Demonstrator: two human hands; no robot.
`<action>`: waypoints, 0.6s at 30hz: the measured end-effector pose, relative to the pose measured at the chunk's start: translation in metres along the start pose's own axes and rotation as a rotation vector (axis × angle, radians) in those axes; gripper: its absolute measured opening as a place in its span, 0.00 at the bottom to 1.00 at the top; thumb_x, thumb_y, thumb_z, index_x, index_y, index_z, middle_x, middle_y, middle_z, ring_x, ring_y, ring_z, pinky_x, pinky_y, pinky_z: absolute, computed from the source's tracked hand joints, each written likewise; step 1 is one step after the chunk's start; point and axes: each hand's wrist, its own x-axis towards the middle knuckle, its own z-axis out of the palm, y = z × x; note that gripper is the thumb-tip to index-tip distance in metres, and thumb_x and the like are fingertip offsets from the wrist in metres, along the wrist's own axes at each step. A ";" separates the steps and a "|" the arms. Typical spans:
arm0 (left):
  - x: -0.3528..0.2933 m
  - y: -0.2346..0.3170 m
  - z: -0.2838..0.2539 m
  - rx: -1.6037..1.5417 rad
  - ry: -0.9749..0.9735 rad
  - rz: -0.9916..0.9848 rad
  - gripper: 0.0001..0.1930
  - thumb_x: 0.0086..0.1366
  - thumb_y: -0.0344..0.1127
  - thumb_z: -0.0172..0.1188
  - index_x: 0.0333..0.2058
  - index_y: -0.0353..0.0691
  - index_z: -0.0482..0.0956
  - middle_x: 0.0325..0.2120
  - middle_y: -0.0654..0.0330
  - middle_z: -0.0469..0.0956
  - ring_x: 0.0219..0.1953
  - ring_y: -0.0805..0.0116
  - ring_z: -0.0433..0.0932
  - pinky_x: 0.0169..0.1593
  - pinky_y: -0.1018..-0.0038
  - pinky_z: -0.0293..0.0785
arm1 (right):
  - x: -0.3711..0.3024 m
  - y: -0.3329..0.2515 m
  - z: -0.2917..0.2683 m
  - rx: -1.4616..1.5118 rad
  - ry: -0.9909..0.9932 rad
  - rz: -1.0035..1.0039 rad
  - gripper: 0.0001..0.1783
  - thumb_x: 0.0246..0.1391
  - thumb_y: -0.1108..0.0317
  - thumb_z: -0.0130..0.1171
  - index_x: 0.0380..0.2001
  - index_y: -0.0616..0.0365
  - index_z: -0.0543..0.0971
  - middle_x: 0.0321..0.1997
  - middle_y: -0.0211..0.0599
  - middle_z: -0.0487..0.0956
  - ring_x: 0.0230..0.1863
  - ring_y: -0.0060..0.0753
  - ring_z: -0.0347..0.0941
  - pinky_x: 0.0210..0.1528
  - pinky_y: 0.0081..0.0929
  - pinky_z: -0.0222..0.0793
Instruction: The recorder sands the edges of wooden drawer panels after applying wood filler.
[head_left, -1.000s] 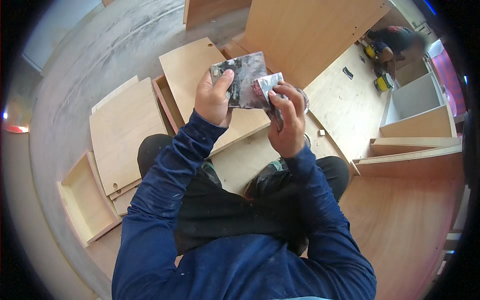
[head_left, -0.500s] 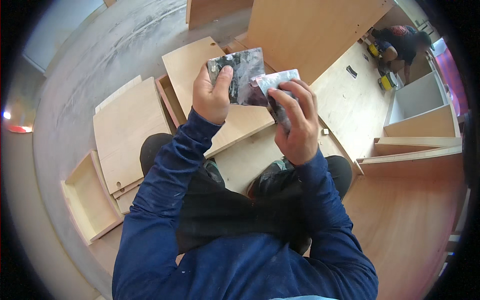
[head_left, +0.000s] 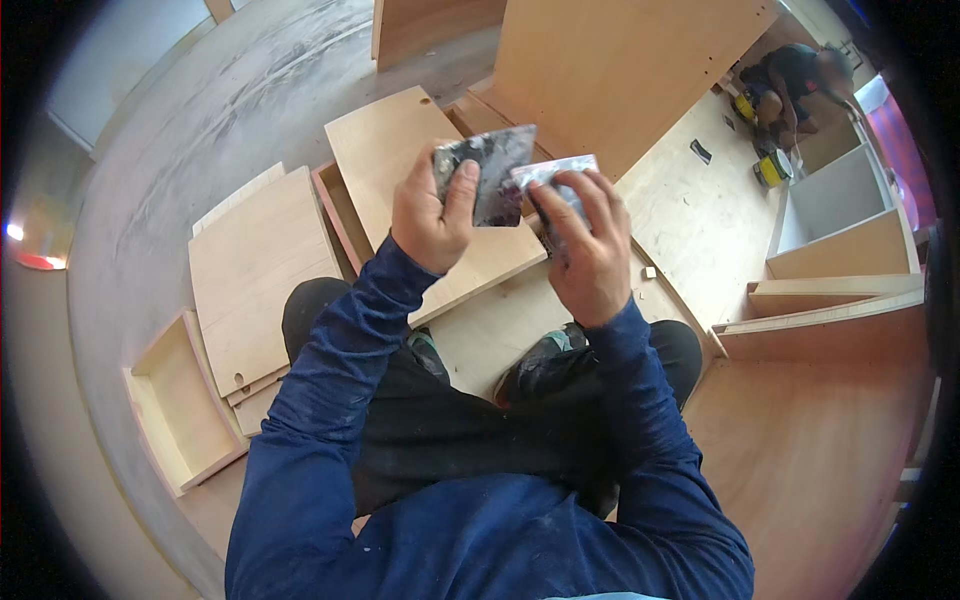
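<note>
My left hand point(head_left: 432, 218) is closed on a flat, square-cornered scraper plate point(head_left: 503, 165), grey and smeared with dark and pale patches. Its thumb lies across the plate's face. Closed on a second, smaller putty-smeared scraper point(head_left: 552, 168) is my right hand point(head_left: 592, 262), fingers bent over its face. The smaller scraper is tilted, its left corner close to the right edge of the larger one; whether they touch I cannot tell. Both are held up in front of me, over a pale wooden panel point(head_left: 400, 130).
Stacked wooden boards point(head_left: 255, 270) and an open drawer box point(head_left: 165, 410) lie left. A tall wooden panel point(head_left: 610, 70) stands ahead. Rightward are cabinet parts point(head_left: 840, 240), a small wood block point(head_left: 649, 272) and a yellow-labelled tub point(head_left: 772, 168). Another person point(head_left: 790, 90) crouches far right.
The left scraper has turned more edge-on and shifted slightly right and down. My right hand has moved slightly left with its scraper. The other person's head and arm have shifted.
</note>
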 end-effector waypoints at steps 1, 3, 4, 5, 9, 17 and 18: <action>-0.002 0.000 0.000 -0.011 0.008 0.005 0.07 0.71 0.33 0.54 0.41 0.35 0.73 0.25 0.58 0.78 0.28 0.72 0.76 0.35 0.73 0.74 | 0.001 -0.003 0.004 0.018 0.001 -0.005 0.39 0.33 0.89 0.54 0.53 0.48 0.79 0.55 0.38 0.74 0.61 0.54 0.66 0.62 0.48 0.63; -0.006 -0.002 0.000 0.000 -0.035 -0.098 0.09 0.72 0.33 0.53 0.44 0.33 0.73 0.31 0.60 0.79 0.35 0.75 0.76 0.40 0.76 0.73 | -0.003 -0.009 0.012 0.064 -0.056 -0.035 0.39 0.33 0.88 0.55 0.53 0.47 0.79 0.55 0.37 0.74 0.61 0.54 0.66 0.62 0.48 0.63; -0.007 -0.005 0.000 0.000 -0.050 -0.141 0.10 0.72 0.33 0.53 0.46 0.33 0.73 0.34 0.61 0.79 0.38 0.76 0.76 0.43 0.77 0.72 | -0.004 -0.009 0.016 0.112 -0.103 -0.053 0.39 0.33 0.88 0.55 0.53 0.47 0.80 0.55 0.37 0.74 0.61 0.54 0.66 0.62 0.48 0.64; -0.007 -0.008 0.001 -0.003 -0.016 -0.134 0.11 0.72 0.33 0.52 0.47 0.32 0.73 0.37 0.60 0.79 0.39 0.76 0.76 0.44 0.76 0.73 | -0.007 -0.009 0.019 0.110 -0.050 -0.173 0.38 0.31 0.89 0.54 0.51 0.52 0.79 0.54 0.40 0.74 0.61 0.55 0.67 0.62 0.47 0.64; -0.002 -0.022 0.014 -0.703 0.169 -0.489 0.12 0.72 0.31 0.48 0.50 0.33 0.72 0.43 0.57 0.78 0.43 0.68 0.79 0.46 0.71 0.77 | -0.009 0.003 0.031 0.539 0.051 0.064 0.33 0.33 0.93 0.47 0.48 0.60 0.76 0.55 0.50 0.73 0.62 0.58 0.67 0.64 0.46 0.62; 0.004 -0.012 0.009 -0.805 0.245 -0.450 0.08 0.71 0.28 0.51 0.46 0.34 0.73 0.37 0.61 0.79 0.37 0.74 0.79 0.44 0.76 0.77 | -0.009 0.019 0.029 0.172 -0.089 0.212 0.32 0.31 0.90 0.54 0.45 0.56 0.78 0.56 0.48 0.72 0.60 0.60 0.67 0.63 0.48 0.63; 0.006 -0.011 0.007 -0.707 0.260 -0.345 0.07 0.71 0.28 0.51 0.45 0.34 0.74 0.36 0.61 0.79 0.37 0.74 0.78 0.43 0.76 0.77 | -0.006 0.019 0.025 0.177 -0.065 0.145 0.32 0.31 0.90 0.54 0.45 0.56 0.78 0.56 0.48 0.72 0.60 0.60 0.67 0.63 0.48 0.63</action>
